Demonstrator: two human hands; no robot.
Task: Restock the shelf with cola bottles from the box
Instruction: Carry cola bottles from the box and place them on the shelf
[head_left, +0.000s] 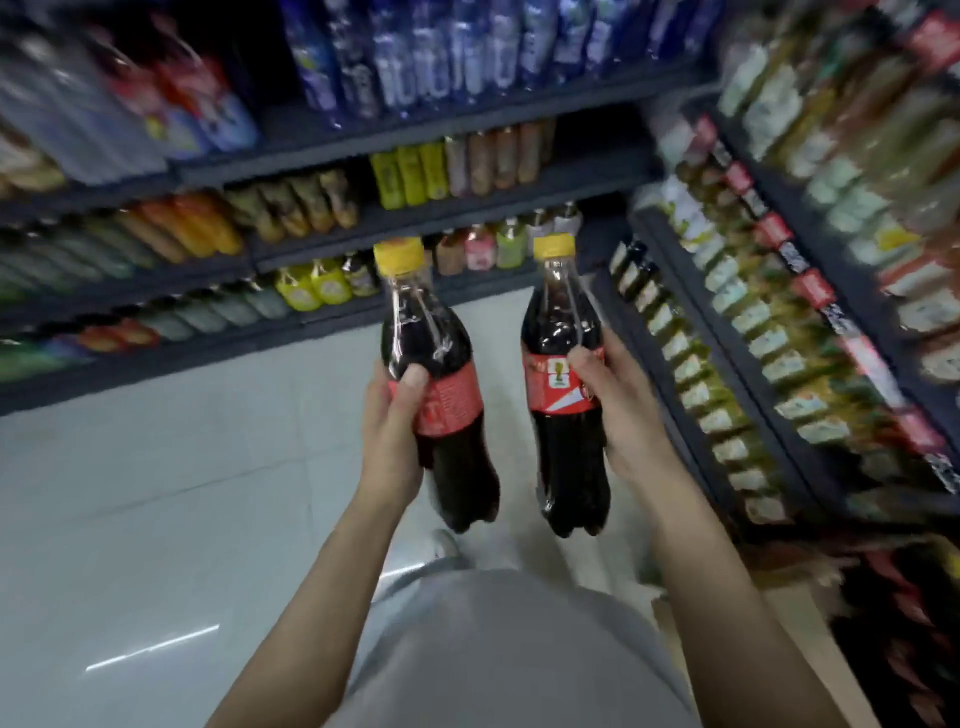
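Observation:
I hold two cola bottles upright in front of me over the aisle floor. My left hand (389, 431) grips the left cola bottle (436, 374) around its red label. My right hand (618, 410) grips the right cola bottle (561, 374) at its red label too. Both bottles have yellow caps and dark drink inside. A cardboard box (769, 618) shows partly at the lower right, behind my right forearm; what is inside it cannot be made out. The view is blurred by motion.
Dark shelves (467, 208) stocked with drinks run across the far side of the aisle. A second shelf unit (779, 364) packed with bottles lines the right side. Pale tiled floor (156, 493) spreads to the left. A shoe (447, 545) shows below the bottles.

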